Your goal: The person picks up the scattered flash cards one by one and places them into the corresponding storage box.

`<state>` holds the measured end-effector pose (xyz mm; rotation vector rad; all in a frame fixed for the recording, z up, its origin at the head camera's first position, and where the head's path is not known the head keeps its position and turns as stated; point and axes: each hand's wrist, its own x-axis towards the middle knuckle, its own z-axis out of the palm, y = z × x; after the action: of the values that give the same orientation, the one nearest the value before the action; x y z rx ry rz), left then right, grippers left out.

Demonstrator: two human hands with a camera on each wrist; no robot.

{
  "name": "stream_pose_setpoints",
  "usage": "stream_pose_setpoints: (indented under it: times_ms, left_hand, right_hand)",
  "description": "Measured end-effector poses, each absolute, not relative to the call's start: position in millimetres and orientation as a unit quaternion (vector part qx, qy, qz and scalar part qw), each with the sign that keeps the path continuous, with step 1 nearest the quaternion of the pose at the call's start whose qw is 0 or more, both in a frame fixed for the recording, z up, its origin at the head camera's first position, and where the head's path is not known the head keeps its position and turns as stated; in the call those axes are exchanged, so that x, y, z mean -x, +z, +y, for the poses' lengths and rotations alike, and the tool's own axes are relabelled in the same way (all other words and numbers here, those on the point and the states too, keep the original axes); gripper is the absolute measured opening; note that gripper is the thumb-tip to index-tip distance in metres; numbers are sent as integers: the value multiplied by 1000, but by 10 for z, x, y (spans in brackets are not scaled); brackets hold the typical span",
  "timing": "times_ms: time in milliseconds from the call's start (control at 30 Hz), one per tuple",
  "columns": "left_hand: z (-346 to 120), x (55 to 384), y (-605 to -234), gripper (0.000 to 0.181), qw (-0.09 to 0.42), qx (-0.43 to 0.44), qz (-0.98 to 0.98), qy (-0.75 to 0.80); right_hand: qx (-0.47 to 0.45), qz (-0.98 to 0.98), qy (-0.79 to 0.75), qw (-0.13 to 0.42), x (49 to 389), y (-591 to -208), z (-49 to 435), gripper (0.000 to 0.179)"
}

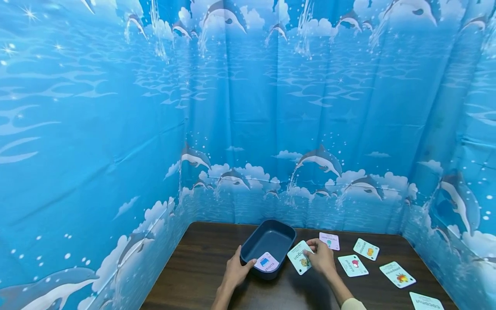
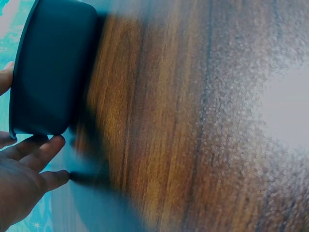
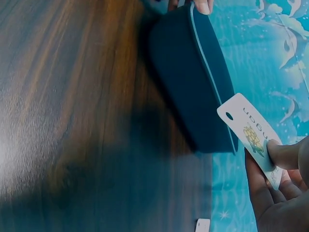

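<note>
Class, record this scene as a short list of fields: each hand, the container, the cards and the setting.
Left hand: grips the dark blue container at its left side
Right hand: pinches a fruit card reading "ongan", beside the container
Container contents: "shorts" card, at the near end
Loose cards: five on the table, right of the right hand, including "raincoat" and "coconut"
Table: dark wood grain
Backdrop: blue, printed with dolphins

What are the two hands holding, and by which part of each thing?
The right hand pinches the fruit card by the edge farther from the dark bin; the left hand grips that bin by its left rim.
</note>
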<state>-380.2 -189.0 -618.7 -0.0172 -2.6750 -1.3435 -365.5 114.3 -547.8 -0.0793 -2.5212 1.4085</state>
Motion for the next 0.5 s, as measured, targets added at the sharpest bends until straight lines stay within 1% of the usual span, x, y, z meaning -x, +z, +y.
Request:
stream_pose_setpoints:
  times_ms: [267, 500]
  left_hand:
    - [-1889, 3800, -6188, 90, 84, 5, -894, -440]
    - [-1877, 3764, -6181, 91, 104, 11, -889, -446]
  right_hand:
    - [28, -858, 497, 130, 3701, -5499, 978, 21]
    - [25, -854, 503, 131, 3775, -5489, 845, 20]
